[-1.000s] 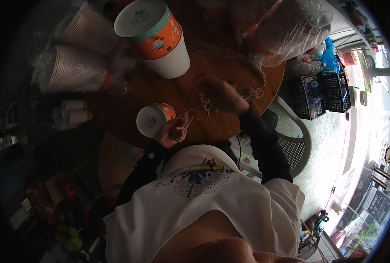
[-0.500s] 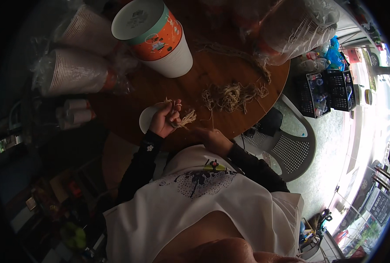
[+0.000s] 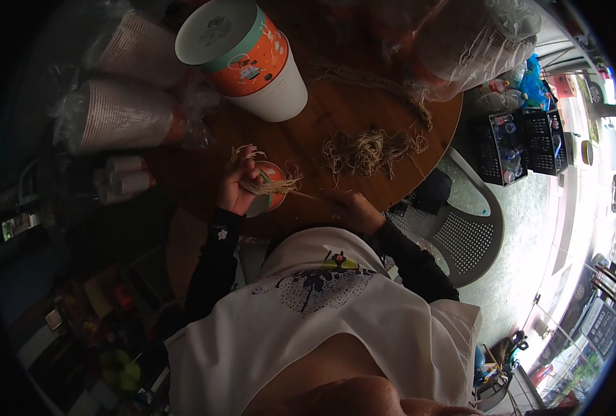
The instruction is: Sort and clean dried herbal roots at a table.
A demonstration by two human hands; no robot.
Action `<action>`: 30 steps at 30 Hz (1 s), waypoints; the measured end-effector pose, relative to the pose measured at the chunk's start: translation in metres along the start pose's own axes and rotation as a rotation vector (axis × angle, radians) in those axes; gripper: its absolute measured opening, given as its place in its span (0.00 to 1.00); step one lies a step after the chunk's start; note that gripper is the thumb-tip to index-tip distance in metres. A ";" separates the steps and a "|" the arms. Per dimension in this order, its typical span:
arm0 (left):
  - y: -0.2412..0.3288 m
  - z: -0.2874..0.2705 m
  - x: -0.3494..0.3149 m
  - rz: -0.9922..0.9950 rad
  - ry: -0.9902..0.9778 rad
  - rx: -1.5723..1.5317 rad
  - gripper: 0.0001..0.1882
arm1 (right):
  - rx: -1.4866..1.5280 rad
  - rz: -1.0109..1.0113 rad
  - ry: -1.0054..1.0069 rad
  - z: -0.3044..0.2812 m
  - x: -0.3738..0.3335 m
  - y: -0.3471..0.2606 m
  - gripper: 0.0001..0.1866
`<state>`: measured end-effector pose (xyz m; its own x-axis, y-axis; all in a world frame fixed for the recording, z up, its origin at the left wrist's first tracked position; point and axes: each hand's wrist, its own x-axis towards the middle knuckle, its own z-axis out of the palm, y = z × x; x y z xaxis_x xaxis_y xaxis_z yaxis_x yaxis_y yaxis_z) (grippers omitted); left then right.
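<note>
My left hand (image 3: 237, 191) is closed around a bundle of tan string (image 3: 280, 186), with loose ends sticking out on both sides. Just behind that bundle, partly hidden by it, a paper cup (image 3: 274, 172) shows an orange side and a pale part below. My right hand (image 3: 361, 212) is closed near the table's front edge, fingers pinched on a strand that seems to run toward the bundle. Beyond my right hand a tangled heap of the same string (image 3: 367, 152) lies on the brown round table (image 3: 308, 149).
A tall stack of paper cups (image 3: 266, 90) stands upside down at the back. Plastic-wrapped cup stacks lie at left (image 3: 117, 114) and back right (image 3: 460, 52). A grey chair (image 3: 471, 239) is at the right, with black crates (image 3: 505, 149) of bottles beyond it.
My left hand has moved left and turned, fanning out the bundle; the cup beside it now shows its orange side. My right hand has moved right, away from the left.
</note>
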<state>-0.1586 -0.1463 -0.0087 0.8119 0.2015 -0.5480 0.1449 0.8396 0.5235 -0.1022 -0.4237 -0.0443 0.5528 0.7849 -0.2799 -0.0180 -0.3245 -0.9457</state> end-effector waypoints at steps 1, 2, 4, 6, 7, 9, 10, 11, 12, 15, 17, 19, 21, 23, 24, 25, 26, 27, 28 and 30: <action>0.001 -0.001 0.000 0.015 0.063 -0.078 0.19 | 0.058 0.063 -0.031 -0.007 0.000 0.004 0.10; 0.005 -0.009 0.003 0.011 0.060 -0.078 0.19 | 0.057 0.065 -0.027 -0.017 0.000 0.014 0.10; 0.020 -0.037 0.009 0.041 -0.239 -0.179 0.20 | 0.197 0.043 0.103 -0.041 0.001 0.039 0.09; 0.035 -0.051 0.008 0.115 -0.208 -0.186 0.21 | 0.291 0.106 0.302 -0.068 0.000 0.051 0.09; 0.040 -0.069 0.012 0.149 -0.180 -0.151 0.20 | 0.289 0.108 0.306 -0.080 0.002 0.056 0.09; 0.036 -0.063 0.011 0.139 -0.045 -0.181 0.19 | 0.419 0.312 0.467 -0.096 0.007 0.055 0.07; 0.033 -0.059 0.010 0.134 0.097 -0.209 0.18 | 0.418 0.314 0.474 -0.098 0.005 0.055 0.07; 0.024 -0.057 0.011 0.132 0.095 -0.211 0.18 | 0.428 0.291 0.475 -0.098 0.009 0.038 0.08; 0.011 -0.053 0.012 0.006 0.112 -0.233 0.17 | 0.440 0.263 0.472 -0.093 0.015 0.025 0.10; -0.033 -0.034 0.015 -0.337 -0.101 -0.217 0.17 | 0.459 0.098 0.448 -0.061 0.040 0.013 0.11; -0.062 -0.006 0.014 -0.356 -0.084 -0.011 0.18 | 0.071 0.019 0.346 -0.038 0.047 -0.008 0.11; -0.072 0.004 0.013 -0.392 -0.160 0.093 0.17 | -0.052 -0.039 0.127 -0.014 0.048 -0.023 0.10; -0.079 0.014 0.016 -0.399 -0.229 0.208 0.14 | 0.161 -0.097 0.145 0.015 0.049 -0.026 0.09; -0.076 0.015 0.017 -0.339 -0.163 0.226 0.14 | -0.044 -0.262 0.184 0.019 0.050 -0.022 0.09; -0.073 0.013 0.018 -0.277 -0.096 0.245 0.13 | -0.043 -0.260 0.184 0.012 0.049 -0.020 0.09; -0.066 0.006 0.020 -0.234 -0.073 0.203 0.12 | 0.009 -0.125 0.099 0.002 0.047 -0.018 0.09; -0.053 -0.005 0.021 -0.195 -0.050 0.163 0.12 | 0.063 0.011 0.016 -0.009 0.044 -0.017 0.10; -0.038 -0.011 0.020 -0.121 -0.054 0.152 0.12 | 0.157 -0.088 0.080 -0.018 0.041 -0.004 0.11; -0.020 -0.017 0.019 -0.044 -0.055 0.141 0.12 | 0.159 -0.089 0.082 -0.031 0.037 0.003 0.11; 0.010 -0.048 0.023 0.008 -0.020 0.114 0.13 | 0.016 0.013 0.143 -0.057 0.028 0.016 0.13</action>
<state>-0.1657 -0.1090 -0.0479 0.8243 0.1964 -0.5309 0.2013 0.7749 0.5992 -0.0392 -0.4368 -0.0584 0.6657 0.6969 -0.2665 -0.0383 -0.3248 -0.9450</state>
